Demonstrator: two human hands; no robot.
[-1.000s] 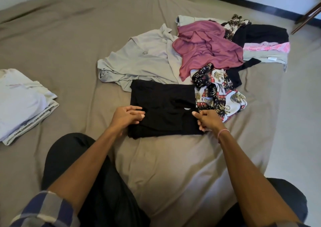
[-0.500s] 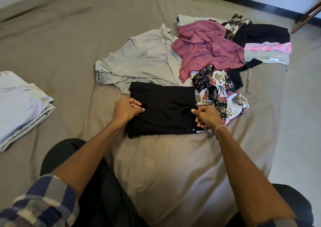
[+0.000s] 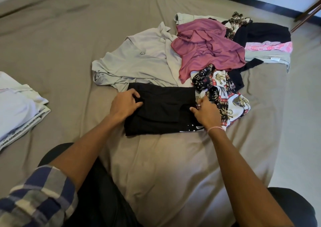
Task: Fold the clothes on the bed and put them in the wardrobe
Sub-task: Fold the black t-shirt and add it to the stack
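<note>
A black garment (image 3: 161,108), partly folded into a rectangle, lies on the taupe bed (image 3: 69,44) in front of me. My left hand (image 3: 125,104) grips its left edge with curled fingers. My right hand (image 3: 206,113) pinches its right edge, a pink band on the wrist. Behind it lies a heap of unfolded clothes: a grey shirt (image 3: 144,60), a mauve top (image 3: 206,44), an elephant-print cloth (image 3: 225,94), a black piece (image 3: 262,32) and a pink patterned one (image 3: 269,46).
A stack of folded white clothes (image 3: 19,110) sits at the bed's left. My knees in dark trousers (image 3: 97,192) rest on the near edge. Pale floor (image 3: 304,122) runs along the right, with a dark wooden leg (image 3: 305,16) at the far right corner.
Both hands have carried the near edge of the black garment away from me, folding it further over itself. The camera view has shifted slightly.
</note>
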